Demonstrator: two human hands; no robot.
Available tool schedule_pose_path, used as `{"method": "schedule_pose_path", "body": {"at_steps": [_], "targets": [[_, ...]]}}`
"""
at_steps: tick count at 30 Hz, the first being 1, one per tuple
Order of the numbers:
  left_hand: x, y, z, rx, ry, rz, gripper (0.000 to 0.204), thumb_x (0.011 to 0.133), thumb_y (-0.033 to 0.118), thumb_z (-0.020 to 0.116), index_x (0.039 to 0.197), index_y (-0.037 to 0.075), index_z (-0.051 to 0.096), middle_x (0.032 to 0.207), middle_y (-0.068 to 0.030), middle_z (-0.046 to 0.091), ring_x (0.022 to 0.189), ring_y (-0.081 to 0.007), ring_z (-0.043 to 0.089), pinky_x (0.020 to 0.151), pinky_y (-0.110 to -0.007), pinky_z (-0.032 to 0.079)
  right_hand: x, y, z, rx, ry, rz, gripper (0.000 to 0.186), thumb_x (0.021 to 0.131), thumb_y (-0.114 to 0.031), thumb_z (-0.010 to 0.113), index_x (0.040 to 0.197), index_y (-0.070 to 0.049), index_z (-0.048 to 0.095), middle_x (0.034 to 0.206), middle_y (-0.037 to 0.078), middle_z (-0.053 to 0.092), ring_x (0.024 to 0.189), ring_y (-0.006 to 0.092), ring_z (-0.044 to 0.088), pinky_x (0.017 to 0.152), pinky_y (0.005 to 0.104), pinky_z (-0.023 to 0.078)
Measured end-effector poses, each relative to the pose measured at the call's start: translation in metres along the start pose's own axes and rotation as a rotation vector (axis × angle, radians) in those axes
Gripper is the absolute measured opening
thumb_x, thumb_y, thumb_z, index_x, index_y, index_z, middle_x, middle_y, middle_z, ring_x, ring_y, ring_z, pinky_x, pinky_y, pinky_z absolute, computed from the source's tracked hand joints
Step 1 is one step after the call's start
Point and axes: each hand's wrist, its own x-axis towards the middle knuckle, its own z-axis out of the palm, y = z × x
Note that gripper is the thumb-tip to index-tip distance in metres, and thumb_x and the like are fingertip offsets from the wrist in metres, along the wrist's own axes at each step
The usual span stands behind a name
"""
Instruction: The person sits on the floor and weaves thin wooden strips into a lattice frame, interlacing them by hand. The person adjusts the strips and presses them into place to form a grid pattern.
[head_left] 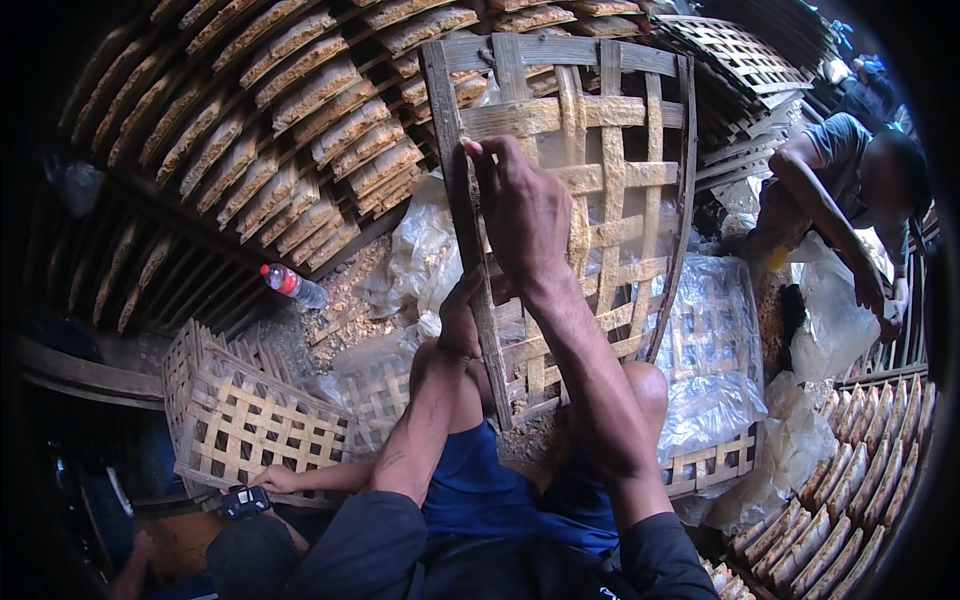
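A woven bamboo tray point(610, 232) with a wooden frame stands tilted up in front of me, over my knees. Pale crumbs coat parts of its slats. My left hand point(462, 318) is closed round the lower part of its left rail, some of the fingers hidden behind the wood. Higher up, my right hand point(525, 215) is closed over the lattice, its fingertips pinched together beside the same rail. Whatever those fingertips hold, if anything, is too small to make out. Behind the tray, clear plastic sheeting point(705, 395) covers another woven tray lying low on the right.
Racks of crumbly pale slabs point(320, 100) rise at far left; more slabs point(850, 480) stand at lower right. A red-capped bottle point(293, 286) lies on the littered floor. Stacked woven trays point(265, 415) sit left, beside one person's arm point(320, 478). Another person point(830, 190) bends at right over plastic.
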Motion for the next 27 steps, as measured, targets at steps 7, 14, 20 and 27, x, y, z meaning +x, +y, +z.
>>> {"method": "schedule_pose_path", "body": {"at_steps": [7,14,20,27], "targets": [[0.008,-0.011,-0.015,-0.055,-0.099,-0.036,0.055,0.101,0.041,0.057,0.137,-0.001,0.057,0.128,-0.0176,0.068,0.124,-0.0328,0.062,0.114,-0.051,0.04,0.015,0.0,-0.004,0.068,0.097,-0.201,0.021,0.101,-0.02,0.065,0.121,-0.015,0.067,0.075,0.01,0.07,0.064,0.0277,0.07,0.054,0.0396,0.051],[0.011,-0.014,-0.016,-0.15,-0.153,-0.056,0.056,0.099,0.038,0.059,0.14,0.0,0.055,0.131,-0.0181,0.066,0.124,-0.0339,0.062,0.112,-0.052,0.044,0.031,0.006,-0.005,0.032,0.108,-0.061,0.015,0.103,-0.017,0.06,0.109,-0.003,0.061,0.072,0.008,0.069,0.057,0.0207,0.068,0.047,0.0366,0.048],[0.006,-0.006,-0.008,-0.261,-0.223,-0.103,0.063,0.098,0.036,0.059,0.146,-0.003,0.049,0.134,-0.0203,0.063,0.126,-0.036,0.06,0.109,-0.054,0.047,0.01,0.018,-0.029,0.307,0.156,0.025,0.017,0.097,-0.018,0.07,0.104,-0.003,0.069,0.079,0.01,0.073,0.073,0.0175,0.074,0.065,0.032,0.058],[0.006,-0.005,-0.004,-0.139,-0.217,-0.07,0.07,0.099,0.04,0.057,0.15,-0.006,0.043,0.14,-0.023,0.059,0.129,-0.0378,0.058,0.109,-0.057,0.047,0.012,0.013,-0.029,0.305,0.092,-0.11,0.014,0.089,-0.005,0.074,0.103,-0.006,0.074,0.094,0.01,0.071,0.08,0.0212,0.073,0.067,0.0332,0.058]]}}
